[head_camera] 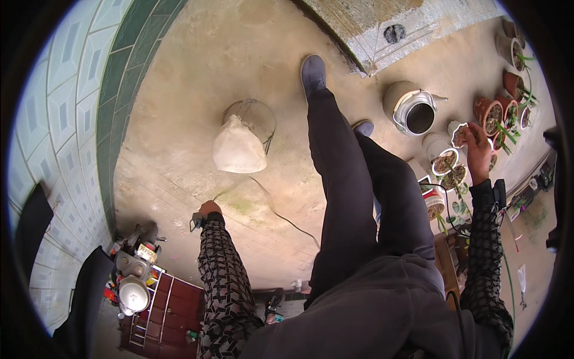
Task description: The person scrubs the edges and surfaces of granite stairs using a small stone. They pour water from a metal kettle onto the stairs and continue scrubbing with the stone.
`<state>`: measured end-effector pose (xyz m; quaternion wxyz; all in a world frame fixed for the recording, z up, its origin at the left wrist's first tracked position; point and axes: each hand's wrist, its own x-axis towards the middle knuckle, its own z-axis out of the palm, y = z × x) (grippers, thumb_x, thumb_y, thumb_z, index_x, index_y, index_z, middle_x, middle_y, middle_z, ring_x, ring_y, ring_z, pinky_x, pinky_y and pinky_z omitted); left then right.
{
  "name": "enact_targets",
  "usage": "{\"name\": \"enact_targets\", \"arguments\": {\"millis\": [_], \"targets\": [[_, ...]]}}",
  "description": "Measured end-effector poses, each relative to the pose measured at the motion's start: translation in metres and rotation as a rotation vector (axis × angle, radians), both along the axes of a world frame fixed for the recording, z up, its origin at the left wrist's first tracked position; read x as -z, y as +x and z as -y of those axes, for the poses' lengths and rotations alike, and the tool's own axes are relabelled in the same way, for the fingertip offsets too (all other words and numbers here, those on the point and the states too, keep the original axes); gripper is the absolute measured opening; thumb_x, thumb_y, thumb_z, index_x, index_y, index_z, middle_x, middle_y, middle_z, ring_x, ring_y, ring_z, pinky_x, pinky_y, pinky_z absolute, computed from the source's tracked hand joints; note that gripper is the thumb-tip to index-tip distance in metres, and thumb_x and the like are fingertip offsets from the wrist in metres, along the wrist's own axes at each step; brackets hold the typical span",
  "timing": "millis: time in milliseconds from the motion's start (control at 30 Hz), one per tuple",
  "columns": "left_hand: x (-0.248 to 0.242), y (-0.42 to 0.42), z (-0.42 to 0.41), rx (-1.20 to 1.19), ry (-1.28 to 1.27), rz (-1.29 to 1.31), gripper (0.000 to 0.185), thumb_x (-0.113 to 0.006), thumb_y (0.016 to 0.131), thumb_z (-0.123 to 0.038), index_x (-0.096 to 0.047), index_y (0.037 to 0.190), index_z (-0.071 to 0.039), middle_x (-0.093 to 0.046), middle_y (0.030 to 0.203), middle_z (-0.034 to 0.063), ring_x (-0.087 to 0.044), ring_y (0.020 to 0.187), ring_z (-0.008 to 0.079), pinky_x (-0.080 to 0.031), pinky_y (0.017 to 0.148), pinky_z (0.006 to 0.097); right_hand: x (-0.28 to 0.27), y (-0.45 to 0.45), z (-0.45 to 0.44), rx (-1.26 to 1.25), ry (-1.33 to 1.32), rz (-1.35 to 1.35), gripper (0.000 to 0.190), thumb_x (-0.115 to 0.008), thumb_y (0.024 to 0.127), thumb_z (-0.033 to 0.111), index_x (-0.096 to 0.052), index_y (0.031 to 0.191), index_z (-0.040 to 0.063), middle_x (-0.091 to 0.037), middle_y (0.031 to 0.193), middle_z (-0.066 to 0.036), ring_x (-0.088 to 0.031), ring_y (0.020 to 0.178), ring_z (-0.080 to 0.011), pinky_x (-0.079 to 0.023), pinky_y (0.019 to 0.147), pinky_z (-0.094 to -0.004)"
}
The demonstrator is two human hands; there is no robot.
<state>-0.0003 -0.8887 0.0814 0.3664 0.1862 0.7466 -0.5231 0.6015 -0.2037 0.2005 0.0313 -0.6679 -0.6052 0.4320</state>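
Note:
My left hand (210, 207) is a fist above the concrete floor, back of the hand upward, a dark strap device at its wrist. A faint thin line runs from it toward a white cloth bag (240, 148); whether the fingers grip it, I cannot tell. Behind the bag is a round wire frame (251, 114). My right hand (479, 146) hangs over the potted plants with loosely bent fingers and nothing visible in them. In this view its fingertips overlap the rim of a small white pot (457, 133); contact is unclear.
A large metal kettle (406, 110) stands near my feet. Several plant pots (489, 114) line the right side. A raised concrete slab (381, 40) lies ahead. The tiled wall (58, 134) rises at left, above a motorcycle (134, 264). A dark curved cord or shadow (287, 220) crosses the floor.

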Motion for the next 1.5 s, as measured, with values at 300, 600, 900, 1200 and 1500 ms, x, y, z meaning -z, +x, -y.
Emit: {"name": "enact_targets", "arguments": {"millis": [300,600,900,1200,1500], "targets": [[0.046,0.081,0.072,0.321,-0.264,1.090,0.032,-0.078,0.090,-0.034,-0.079,0.103,-0.004,-0.077,0.111,0.0152,-0.072,0.105,0.0317,-0.058,0.086,0.0443,0.006,-0.030,0.005,-0.173,0.031,-0.020,0.033,-0.061,0.102,0.010,-0.064,0.131,-0.006,-0.074,0.111,-0.013,-0.072,0.091,-0.0161,-0.056,0.082,-0.0291],[0.054,0.157,0.058,-1.907,1.210,0.088,0.067,-0.058,0.107,-0.030,-0.030,0.162,-0.007,-0.033,0.164,0.0196,-0.040,0.149,0.0358,-0.058,0.099,0.0531,0.008,-0.025,0.050,-0.194,0.168,0.007,0.034,-0.059,0.101,0.009,-0.062,0.133,-0.002,-0.075,0.105,-0.016,-0.076,0.081,-0.0193,-0.060,0.072,-0.0312],[0.108,0.089,-0.049,-2.048,1.294,-0.213,0.082,-0.066,0.101,-0.048,-0.028,0.165,-0.013,-0.031,0.168,0.0152,-0.029,0.155,0.0339,-0.033,0.117,0.0608,0.043,0.001,0.088,0.000,0.085,0.150,0.036,-0.060,0.100,0.011,-0.061,0.133,-0.002,-0.072,0.108,-0.011,-0.075,0.082,-0.0172,-0.058,0.068,-0.0296],[0.102,0.091,-0.087,-2.192,1.575,0.083,0.069,-0.071,0.101,-0.033,-0.040,0.157,-0.008,-0.046,0.159,0.0120,-0.040,0.148,0.0317,-0.033,0.121,0.0545,0.044,0.009,0.116,0.096,-0.037,0.158,0.035,-0.062,0.100,0.010,-0.061,0.132,-0.004,-0.073,0.102,-0.011,-0.074,0.078,-0.0174,-0.057,0.067,-0.0309],[0.034,0.091,-0.189,-2.138,1.645,0.140,0.058,-0.069,0.102,-0.030,-0.051,0.147,0.001,-0.059,0.147,0.0152,-0.053,0.138,0.0306,-0.041,0.118,0.0502,0.077,0.041,0.123,0.087,-0.081,0.263,0.038,-0.062,0.093,0.021,-0.071,0.122,-0.001,-0.076,0.098,-0.023,-0.076,0.091,-0.0346,-0.059,0.085,-0.0419]]}}
